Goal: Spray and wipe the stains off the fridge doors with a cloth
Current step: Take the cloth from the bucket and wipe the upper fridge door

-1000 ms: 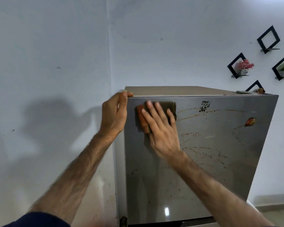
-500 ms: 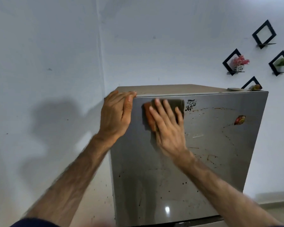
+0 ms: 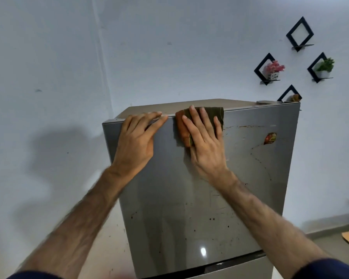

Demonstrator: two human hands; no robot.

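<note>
Fingers (image 3: 197,125) of right hand (image 3: 207,150) spread flat, pressing folded olive-and-orange cloth (image 3: 219,114) against top edge of upper grey steel fridge door (image 3: 189,198), cloth's top poking just over the lip. Left hand (image 3: 136,140) bracing beside it, straight fingertips hooked over the same top edge. Brown streaks (image 3: 256,150) and specks scattered right of the cloth and lower down, near red sticker (image 3: 270,138). Probably light, soft, floppy rag, so best driven with a flat palm, not pinched. Glossy door likely slippery when wet. No spray bottle in sight.
</note>
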